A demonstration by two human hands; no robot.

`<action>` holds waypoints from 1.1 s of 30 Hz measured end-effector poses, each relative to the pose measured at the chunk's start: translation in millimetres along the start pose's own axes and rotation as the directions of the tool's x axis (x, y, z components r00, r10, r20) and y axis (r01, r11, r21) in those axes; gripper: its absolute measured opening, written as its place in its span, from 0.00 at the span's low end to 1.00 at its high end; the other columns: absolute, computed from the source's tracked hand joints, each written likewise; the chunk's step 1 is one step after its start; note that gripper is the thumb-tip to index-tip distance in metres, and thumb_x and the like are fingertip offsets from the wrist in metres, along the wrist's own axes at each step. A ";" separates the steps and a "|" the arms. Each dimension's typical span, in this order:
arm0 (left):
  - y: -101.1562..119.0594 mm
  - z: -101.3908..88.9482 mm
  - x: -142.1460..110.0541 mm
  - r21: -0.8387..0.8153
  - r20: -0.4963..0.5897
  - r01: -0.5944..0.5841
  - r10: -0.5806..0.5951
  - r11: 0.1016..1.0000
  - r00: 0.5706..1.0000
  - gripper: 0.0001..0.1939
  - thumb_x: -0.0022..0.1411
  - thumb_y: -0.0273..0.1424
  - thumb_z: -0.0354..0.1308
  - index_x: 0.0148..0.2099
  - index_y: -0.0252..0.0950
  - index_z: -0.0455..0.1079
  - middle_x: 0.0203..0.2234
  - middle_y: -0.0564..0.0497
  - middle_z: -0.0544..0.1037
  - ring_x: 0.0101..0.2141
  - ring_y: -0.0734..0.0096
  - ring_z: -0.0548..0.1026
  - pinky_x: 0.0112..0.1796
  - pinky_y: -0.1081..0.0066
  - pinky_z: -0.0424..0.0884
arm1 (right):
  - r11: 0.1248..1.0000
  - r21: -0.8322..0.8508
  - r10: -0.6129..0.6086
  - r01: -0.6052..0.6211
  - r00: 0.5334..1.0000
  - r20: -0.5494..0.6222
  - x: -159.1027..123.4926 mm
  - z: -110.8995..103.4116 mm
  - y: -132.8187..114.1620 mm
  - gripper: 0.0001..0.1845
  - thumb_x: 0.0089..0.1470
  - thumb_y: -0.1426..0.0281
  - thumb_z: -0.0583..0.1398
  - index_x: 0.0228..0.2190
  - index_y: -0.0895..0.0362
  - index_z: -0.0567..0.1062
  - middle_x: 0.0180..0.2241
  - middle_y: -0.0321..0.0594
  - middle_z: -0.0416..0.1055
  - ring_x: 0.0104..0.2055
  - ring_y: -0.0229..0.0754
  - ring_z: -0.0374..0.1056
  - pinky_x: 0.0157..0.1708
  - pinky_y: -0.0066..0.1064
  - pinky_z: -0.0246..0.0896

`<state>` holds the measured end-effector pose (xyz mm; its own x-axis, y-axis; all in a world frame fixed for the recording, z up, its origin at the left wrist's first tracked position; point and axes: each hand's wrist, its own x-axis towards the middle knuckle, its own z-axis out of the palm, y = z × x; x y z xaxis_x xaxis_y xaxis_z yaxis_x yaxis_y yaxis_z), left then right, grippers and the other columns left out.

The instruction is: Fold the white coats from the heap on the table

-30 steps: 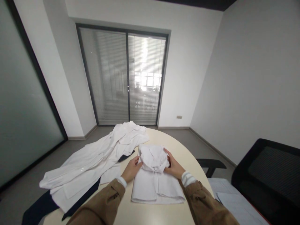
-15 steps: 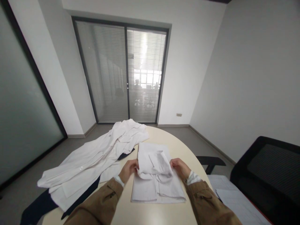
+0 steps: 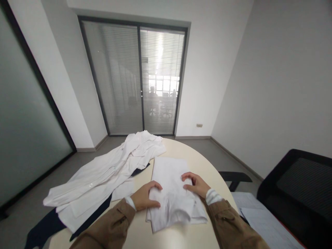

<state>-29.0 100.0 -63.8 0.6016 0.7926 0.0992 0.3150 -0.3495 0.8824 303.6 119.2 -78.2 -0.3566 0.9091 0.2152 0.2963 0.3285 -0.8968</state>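
Observation:
A folded white garment [image 3: 171, 183] lies on the rounded table in front of me, its near part loosely turned over and slightly blurred. My left hand [image 3: 148, 196] rests at its left edge, thumb and fingers apart in a C shape. At the opposite edge is my right hand [image 3: 195, 185], its fingers curved and spread over the cloth. Neither hand grips the fabric. Beneath the near fold, another white layer shows at the lower right.
Rumpled white garments [image 3: 111, 169] spread along the table's left side, over dark navy cloth [image 3: 95, 216]. The cream tabletop [image 3: 199, 157] curves away at the far right. A black office chair [image 3: 298, 186] stands at the right, with light-coloured cloth [image 3: 261, 214] on its seat.
Both hands have let go of the upper fold and opened. That fold has come down toward me over the near edge, leaving the far part of the garment flat.

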 end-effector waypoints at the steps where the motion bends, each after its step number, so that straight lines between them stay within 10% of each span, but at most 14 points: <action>1: 0.2 0.6 -2.3 0.040 0.012 -0.042 0.042 0.998 0.999 0.31 0.41 0.38 0.73 0.48 0.36 0.70 0.43 0.48 0.74 0.43 0.60 0.72 0.47 0.64 0.67 | 1.000 -0.024 -0.011 0.011 1.000 -0.009 -0.1 -0.2 0.3 0.24 0.46 0.64 0.68 0.45 0.56 0.73 0.41 0.43 0.75 0.46 0.47 0.69 0.50 0.40 0.61; 8: -6.1 8.6 -0.8 0.222 0.112 -0.180 0.158 0.958 0.981 0.45 0.43 0.42 0.74 0.60 0.34 0.62 0.59 0.37 0.65 0.59 0.52 0.63 0.61 0.57 0.56 | 0.986 -0.165 0.024 -0.024 1.000 -0.004 5.6 3.0 4.3 0.20 0.48 0.69 0.63 0.46 0.56 0.73 0.44 0.44 0.74 0.46 0.49 0.70 0.49 0.43 0.63; 14: -10.4 9.6 4.9 0.312 -0.055 -0.114 0.138 0.943 0.989 0.44 0.48 0.38 0.71 0.65 0.37 0.58 0.65 0.38 0.57 0.64 0.51 0.57 0.63 0.53 0.55 | 0.933 -0.352 -0.148 0.080 0.974 -0.172 12.2 3.7 5.9 0.22 0.53 0.62 0.61 0.49 0.55 0.70 0.52 0.48 0.69 0.51 0.49 0.66 0.53 0.43 0.61; 20: -8.3 14.4 4.5 0.082 -0.302 -0.041 0.064 0.996 0.951 0.32 0.62 0.36 0.59 0.65 0.38 0.57 0.65 0.39 0.59 0.61 0.55 0.64 0.59 0.55 0.63 | 0.876 -0.421 0.032 -0.238 0.897 -0.441 3.2 2.9 4.7 0.38 0.50 0.53 0.61 0.57 0.55 0.60 0.40 0.41 0.72 0.25 0.37 0.64 0.32 0.36 0.63; 24: -17.2 18.3 15.9 -0.281 -0.381 0.101 -0.207 0.954 0.901 0.33 0.63 0.39 0.58 0.66 0.34 0.54 0.58 0.33 0.67 0.38 0.64 0.79 0.41 0.63 0.75 | 0.883 -0.372 0.125 -0.286 0.907 -0.402 2.6 4.7 7.7 0.30 0.51 0.52 0.60 0.50 0.57 0.66 0.23 0.31 0.68 0.25 0.40 0.65 0.30 0.34 0.59; 28: -22.6 21.0 26.6 -0.279 -0.504 0.112 -0.245 0.954 0.828 0.31 0.58 0.41 0.61 0.58 0.30 0.62 0.34 0.48 0.75 0.28 0.69 0.75 0.30 0.70 0.70 | 0.912 -0.272 0.193 -0.306 0.908 -0.373 3.7 4.7 13.3 0.33 0.48 0.55 0.62 0.52 0.58 0.64 0.20 0.26 0.65 0.23 0.38 0.64 0.28 0.31 0.57; 33: -12.7 20.5 22.0 -0.250 -0.401 0.119 -0.215 0.961 0.891 0.28 0.58 0.36 0.59 0.58 0.30 0.61 0.18 0.62 0.63 0.20 0.75 0.63 0.23 0.75 0.59 | 0.939 0.006 0.337 -0.344 0.914 -0.225 -2.0 -4.0 15.5 0.43 0.43 0.58 0.65 0.57 0.58 0.57 0.18 0.22 0.64 0.20 0.36 0.62 0.23 0.29 0.55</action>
<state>-4.7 111.7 -82.3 0.1744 0.9811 0.0833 0.1905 -0.1166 0.9747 312.4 123.5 -91.0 -0.0265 0.9995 -0.0181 0.3956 -0.0061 -0.9184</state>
